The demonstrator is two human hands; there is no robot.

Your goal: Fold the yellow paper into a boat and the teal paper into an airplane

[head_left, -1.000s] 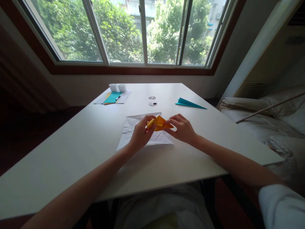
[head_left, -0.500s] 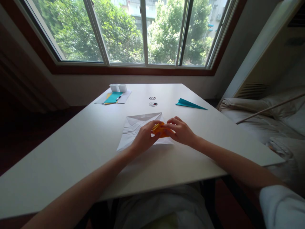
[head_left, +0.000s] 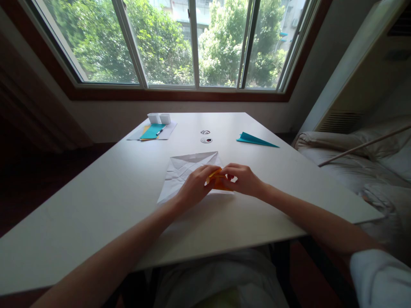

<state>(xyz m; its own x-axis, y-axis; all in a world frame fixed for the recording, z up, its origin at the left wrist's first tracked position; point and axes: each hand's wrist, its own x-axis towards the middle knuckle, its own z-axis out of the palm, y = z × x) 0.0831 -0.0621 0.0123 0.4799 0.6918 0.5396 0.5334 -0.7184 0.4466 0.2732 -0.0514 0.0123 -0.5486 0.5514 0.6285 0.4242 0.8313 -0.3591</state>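
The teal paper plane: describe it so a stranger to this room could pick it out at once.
Start at the white table under the window and go to its far right part. There the teal paper plane lies flat by itself, its long point toward the right edge. The other teal sheet lies unfolded at the far left, and the orange paper sits between both hands.

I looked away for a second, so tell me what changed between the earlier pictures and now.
Both hands brought the orange folded paper down from just above the creased white sheet until it lies pressed low against it, mostly hidden between the fingers. The left hand and right hand closed in toward each other and kept their grip. The teal paper plane, the teal booklet and the table stayed put.
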